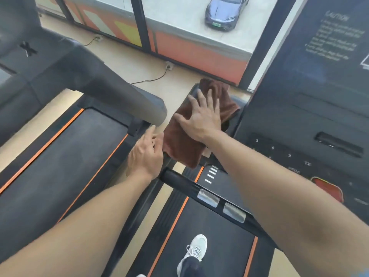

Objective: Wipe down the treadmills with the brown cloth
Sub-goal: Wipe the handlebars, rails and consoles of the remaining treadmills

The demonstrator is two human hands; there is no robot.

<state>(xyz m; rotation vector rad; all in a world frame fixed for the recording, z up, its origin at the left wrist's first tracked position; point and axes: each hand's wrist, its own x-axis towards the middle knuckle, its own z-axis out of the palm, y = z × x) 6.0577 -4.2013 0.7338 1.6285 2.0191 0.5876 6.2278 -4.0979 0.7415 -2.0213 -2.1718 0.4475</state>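
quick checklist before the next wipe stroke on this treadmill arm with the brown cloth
1. Right hand flat on the brown cloth, fingers spread: ok.
2. Cloth covers the treadmill arm under the palm: ok, though its lower edge hangs off the arm.
3. Left hand beside the cloth's edge; whether it grips the cloth: cannot tell.
4. Neighbouring treadmill's handrail close to the stroke path: not ok, mind the knuckles.
5. Shoe planted on the belt: ok.
6. Belt stopped: cannot tell.

Two treadmills, one brown cloth, two hands, one car.
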